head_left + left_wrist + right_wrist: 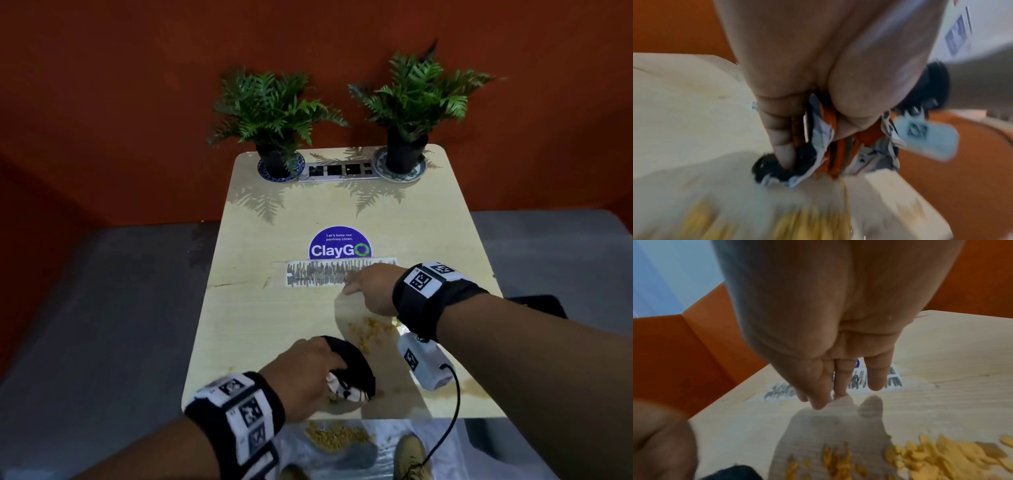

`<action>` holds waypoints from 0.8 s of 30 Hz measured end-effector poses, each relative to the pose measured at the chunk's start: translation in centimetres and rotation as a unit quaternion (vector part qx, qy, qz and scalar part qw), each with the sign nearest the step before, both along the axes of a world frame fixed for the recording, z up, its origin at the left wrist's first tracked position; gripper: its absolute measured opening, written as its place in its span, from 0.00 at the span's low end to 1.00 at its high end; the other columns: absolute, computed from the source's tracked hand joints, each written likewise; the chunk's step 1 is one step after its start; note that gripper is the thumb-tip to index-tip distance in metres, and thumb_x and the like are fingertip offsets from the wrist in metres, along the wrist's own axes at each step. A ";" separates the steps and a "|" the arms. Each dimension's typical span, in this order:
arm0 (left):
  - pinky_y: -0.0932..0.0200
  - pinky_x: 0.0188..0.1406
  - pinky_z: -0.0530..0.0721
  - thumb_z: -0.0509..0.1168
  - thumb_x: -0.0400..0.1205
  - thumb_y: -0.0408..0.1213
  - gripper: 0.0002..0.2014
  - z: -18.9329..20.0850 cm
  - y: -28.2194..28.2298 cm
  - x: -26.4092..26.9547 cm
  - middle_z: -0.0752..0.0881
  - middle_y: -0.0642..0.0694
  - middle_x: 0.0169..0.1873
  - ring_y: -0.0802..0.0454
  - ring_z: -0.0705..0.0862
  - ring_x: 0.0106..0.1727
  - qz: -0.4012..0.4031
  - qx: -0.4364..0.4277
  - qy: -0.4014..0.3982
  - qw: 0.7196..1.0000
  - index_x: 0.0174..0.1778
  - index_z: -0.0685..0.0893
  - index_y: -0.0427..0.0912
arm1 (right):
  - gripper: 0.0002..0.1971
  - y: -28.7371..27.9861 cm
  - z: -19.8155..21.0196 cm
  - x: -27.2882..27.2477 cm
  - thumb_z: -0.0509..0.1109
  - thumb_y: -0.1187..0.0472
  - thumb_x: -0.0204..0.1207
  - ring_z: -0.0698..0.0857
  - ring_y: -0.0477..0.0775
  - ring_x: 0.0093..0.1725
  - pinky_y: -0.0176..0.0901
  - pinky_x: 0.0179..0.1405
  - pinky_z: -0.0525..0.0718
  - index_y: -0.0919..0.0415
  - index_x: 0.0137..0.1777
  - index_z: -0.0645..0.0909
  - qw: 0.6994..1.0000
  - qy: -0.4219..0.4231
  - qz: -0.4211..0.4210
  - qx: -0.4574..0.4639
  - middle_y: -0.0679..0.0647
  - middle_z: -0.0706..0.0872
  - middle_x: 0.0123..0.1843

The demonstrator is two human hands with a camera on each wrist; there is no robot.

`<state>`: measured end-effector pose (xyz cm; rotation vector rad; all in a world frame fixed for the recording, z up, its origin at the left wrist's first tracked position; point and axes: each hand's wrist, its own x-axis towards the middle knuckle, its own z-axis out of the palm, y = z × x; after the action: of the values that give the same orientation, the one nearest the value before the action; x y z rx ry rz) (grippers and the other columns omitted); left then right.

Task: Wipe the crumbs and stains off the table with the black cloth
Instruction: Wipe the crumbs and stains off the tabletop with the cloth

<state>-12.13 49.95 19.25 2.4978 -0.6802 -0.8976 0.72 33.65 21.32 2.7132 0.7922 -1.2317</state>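
Observation:
The black cloth, with a white pattern on it, lies bunched near the front edge of the light wood table. My left hand grips it from above; in the left wrist view the fingers dig into the cloth. Yellow crumbs lie just right of the cloth, blurred crumbs in front of it. My right hand is flat, with straight fingers at the grey scribbled stain strip. Crumbs sit under its palm. A brownish stain marks the front right edge.
Two potted ferns and a socket strip stand at the far end. A round ClayGo sticker lies mid-table. On the floor, a plastic sheet holds more crumbs beside a shoe. A white device hangs from my right wrist.

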 end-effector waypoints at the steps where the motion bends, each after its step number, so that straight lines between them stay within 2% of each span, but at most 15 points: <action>1: 0.50 0.68 0.77 0.57 0.79 0.29 0.22 0.8 0.2 1.2 0.81 0.41 0.66 0.43 0.78 0.67 0.011 -0.019 0.004 1.000 0.69 0.81 0.46 | 0.31 -0.4 0.3 -0.1 0.55 0.75 0.80 0.61 0.53 0.83 0.48 0.79 0.65 0.50 0.80 0.66 1.000 -0.001 0.003 0.010 0.48 0.60 0.85; 4: 0.51 0.58 0.82 0.57 0.81 0.31 0.16 3.5 0.4 6.5 0.85 0.40 0.57 0.42 0.83 0.59 0.035 -0.006 -0.037 0.999 0.62 0.83 0.43 | 0.27 -1.5 1.0 0.3 0.58 0.71 0.79 0.72 0.55 0.76 0.47 0.70 0.73 0.49 0.76 0.73 0.998 -0.041 -0.003 0.042 0.51 0.74 0.79; 6: 0.51 0.54 0.82 0.58 0.80 0.32 0.13 4.5 -0.3 10.3 0.86 0.38 0.54 0.39 0.83 0.57 0.047 0.003 -0.089 0.995 0.57 0.84 0.40 | 0.21 -2.2 0.8 1.1 0.62 0.68 0.78 0.83 0.59 0.64 0.45 0.55 0.80 0.51 0.68 0.81 0.995 -0.071 -0.053 0.050 0.55 0.86 0.65; 7: 0.51 0.56 0.81 0.58 0.80 0.32 0.13 4.3 -0.7 11.7 0.86 0.38 0.54 0.40 0.82 0.58 0.056 0.012 -0.108 0.992 0.58 0.83 0.40 | 0.18 -2.5 0.6 1.4 0.63 0.67 0.78 0.86 0.60 0.57 0.45 0.49 0.81 0.54 0.65 0.82 0.994 -0.077 -0.069 0.034 0.57 0.88 0.59; 9: 0.48 0.63 0.78 0.59 0.80 0.33 0.16 2.9 -2.2 13.2 0.84 0.38 0.59 0.40 0.78 0.64 0.071 0.035 -0.122 0.989 0.63 0.82 0.41 | 0.17 -3.1 0.0 1.6 0.63 0.68 0.78 0.86 0.59 0.48 0.44 0.42 0.81 0.57 0.65 0.81 0.993 -0.072 -0.091 -0.012 0.59 0.88 0.55; 10: 0.46 0.65 0.77 0.59 0.79 0.34 0.18 2.0 -3.0 13.0 0.82 0.38 0.60 0.38 0.77 0.65 0.076 0.045 -0.114 0.990 0.65 0.81 0.43 | 0.17 -3.4 -0.3 1.4 0.63 0.67 0.77 0.86 0.59 0.48 0.44 0.42 0.82 0.57 0.65 0.81 0.993 -0.070 -0.091 -0.025 0.59 0.88 0.56; 12: 0.43 0.65 0.78 0.60 0.76 0.38 0.23 -0.2 -4.6 11.5 0.81 0.37 0.62 0.34 0.78 0.65 0.068 0.062 -0.107 0.990 0.68 0.81 0.47 | 0.14 -3.8 -0.9 1.0 0.65 0.63 0.78 0.87 0.60 0.52 0.46 0.50 0.85 0.56 0.63 0.82 0.994 -0.081 -0.070 -0.022 0.58 0.88 0.58; 15: 0.45 0.65 0.77 0.68 0.75 0.43 0.26 -2.6 -5.8 8.1 0.77 0.41 0.64 0.36 0.75 0.64 0.066 0.090 -0.137 0.984 0.70 0.79 0.48 | 0.17 -4.5 -1.1 0.5 0.68 0.58 0.77 0.83 0.61 0.61 0.49 0.59 0.82 0.55 0.65 0.79 0.997 -0.074 -0.019 -0.014 0.59 0.80 0.67; 19: 0.46 0.64 0.78 0.62 0.75 0.40 0.24 -3.5 -6.4 4.1 0.76 0.42 0.62 0.37 0.75 0.62 0.044 0.068 -0.132 0.988 0.69 0.80 0.49 | 0.20 -5.6 -0.5 0.0 0.61 0.63 0.81 0.76 0.63 0.72 0.50 0.69 0.77 0.54 0.73 0.75 0.998 -0.057 0.016 -0.020 0.60 0.67 0.81; 22: 0.46 0.68 0.76 0.61 0.78 0.36 0.25 -3.4 -6.9 1.6 0.74 0.42 0.65 0.37 0.72 0.65 0.033 0.066 -0.103 0.992 0.73 0.76 0.49 | 0.34 -5.9 0.0 -0.3 0.62 0.73 0.77 0.62 0.59 0.82 0.47 0.76 0.67 0.51 0.82 0.62 0.998 -0.028 0.012 -0.052 0.55 0.53 0.87; 24: 0.46 0.68 0.76 0.63 0.80 0.36 0.24 -2.9 -7.3 0.2 0.72 0.44 0.66 0.38 0.71 0.67 0.029 0.062 -0.073 0.995 0.74 0.75 0.50 | 0.37 -6.0 0.1 -0.3 0.62 0.75 0.76 0.59 0.57 0.84 0.46 0.76 0.67 0.49 0.83 0.60 0.999 -0.013 0.006 -0.049 0.52 0.50 0.87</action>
<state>-11.91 42.67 16.39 2.7006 -0.6117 -0.7641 0.44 27.60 21.38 2.6373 0.7234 -1.1976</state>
